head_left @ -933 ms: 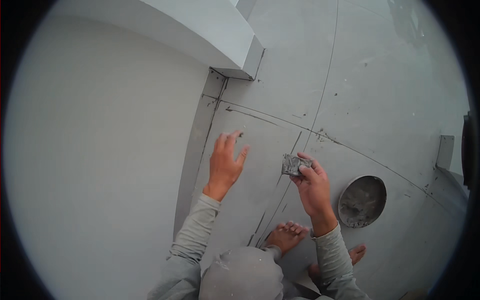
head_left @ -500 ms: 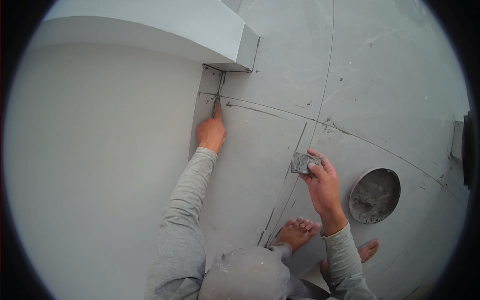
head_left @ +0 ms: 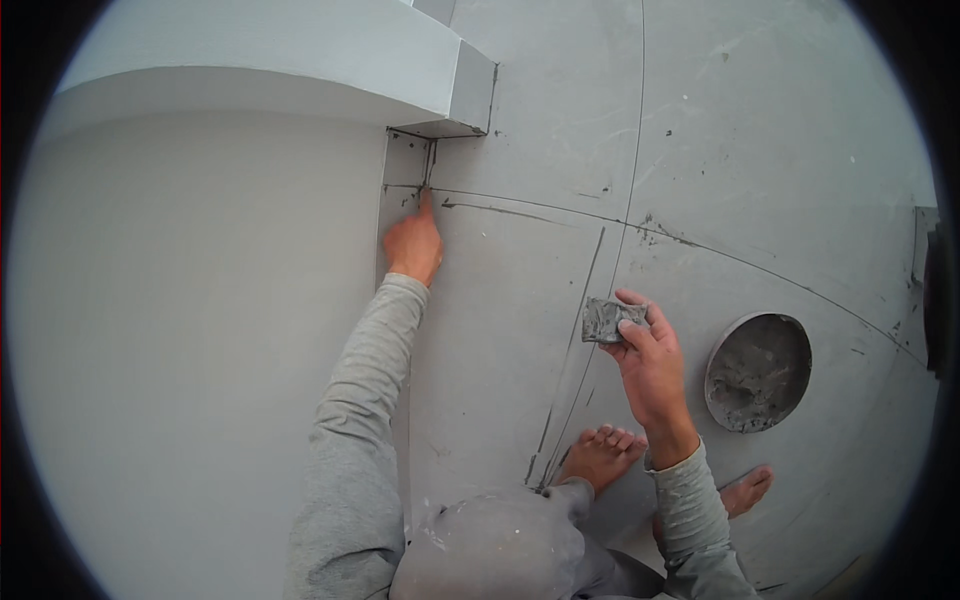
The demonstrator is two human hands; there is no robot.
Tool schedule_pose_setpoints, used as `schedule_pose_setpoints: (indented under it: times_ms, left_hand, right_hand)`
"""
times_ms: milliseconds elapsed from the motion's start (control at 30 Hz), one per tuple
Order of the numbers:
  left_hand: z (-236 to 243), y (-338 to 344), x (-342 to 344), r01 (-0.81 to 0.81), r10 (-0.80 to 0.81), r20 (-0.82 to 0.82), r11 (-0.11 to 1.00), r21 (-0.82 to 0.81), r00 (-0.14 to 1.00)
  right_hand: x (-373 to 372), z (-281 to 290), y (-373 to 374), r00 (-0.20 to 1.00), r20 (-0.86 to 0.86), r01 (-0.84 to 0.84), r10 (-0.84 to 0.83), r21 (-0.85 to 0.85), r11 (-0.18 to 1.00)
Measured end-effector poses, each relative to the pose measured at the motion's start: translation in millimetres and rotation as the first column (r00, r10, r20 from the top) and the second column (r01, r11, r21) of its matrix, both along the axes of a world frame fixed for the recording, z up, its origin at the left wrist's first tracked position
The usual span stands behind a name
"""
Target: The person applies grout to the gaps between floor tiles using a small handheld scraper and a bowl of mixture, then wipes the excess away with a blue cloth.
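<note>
My left hand [head_left: 413,244] reaches out to the low grey tile strip along the wall's foot. Its index finger is stretched straight, and the tip presses where dark joint lines [head_left: 432,165] cross at the inner corner. The other fingers are curled, with nothing visible in them. Over the floor tiles, my right hand [head_left: 648,360] pinches a small flat square piece [head_left: 606,321] between thumb and fingers. Wet grey grout covers its face. Right of that hand stands a round bowl [head_left: 712,375] with grey grout paste [head_left: 757,375] inside.
A white boxed ledge [head_left: 300,65] juts from the pale wall [head_left: 230,300] beyond my left hand. Dark grout smears [head_left: 500,210] mark the large grey floor tiles [head_left: 520,300]. My bare feet [head_left: 602,455] and knee [head_left: 490,545] are close below. A dark object [head_left: 937,300] stands at the right edge.
The view has shifted slightly. My left fingertip stays at the joint crossing, nearly unmoved. My right hand still holds the grout-covered piece, slightly nearer to me over the floor.
</note>
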State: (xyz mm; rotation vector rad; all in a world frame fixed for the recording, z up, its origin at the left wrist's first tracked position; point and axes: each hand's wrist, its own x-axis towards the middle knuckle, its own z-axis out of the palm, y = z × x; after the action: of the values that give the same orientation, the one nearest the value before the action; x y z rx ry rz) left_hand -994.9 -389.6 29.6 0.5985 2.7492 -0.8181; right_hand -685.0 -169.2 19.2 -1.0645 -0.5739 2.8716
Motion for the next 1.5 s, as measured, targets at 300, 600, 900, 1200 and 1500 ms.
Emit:
schedule_pose_setpoints:
  times_ms: [300,600,900,1200,1500]
  left_hand:
    - [-3,-35,46,-0.065,0.066,0.003,0.991,-0.118,0.998]
    - [12,-71,93,-0.106,0.13,0.13,0.978,-0.18,0.983]
    - [6,10,-5,0.067,-0.068,-0.006,0.992,-0.103,0.998]
    - [-1,-25,28,0.067,-0.065,0.023,0.991,-0.118,0.998]
    - [7,-74,80,0.006,0.005,0.07,0.989,-0.151,0.998]
  right_hand:
    - [-3,-3,3,0.999,-0.01,0.047,-0.047,0.019,0.999]
    - [7,-4,-2,0.999,0.001,0.053,-0.053,0.002,0.999]
    - [2,3,-3,0.998,-0.034,0.059,-0.058,0.009,0.998]
    - [-6,-3,2,0.999,0.003,0.048,-0.048,0.015,0.999]
    - [-1,-4,-2,1.0,0.001,0.016,-0.016,0.022,1.0]
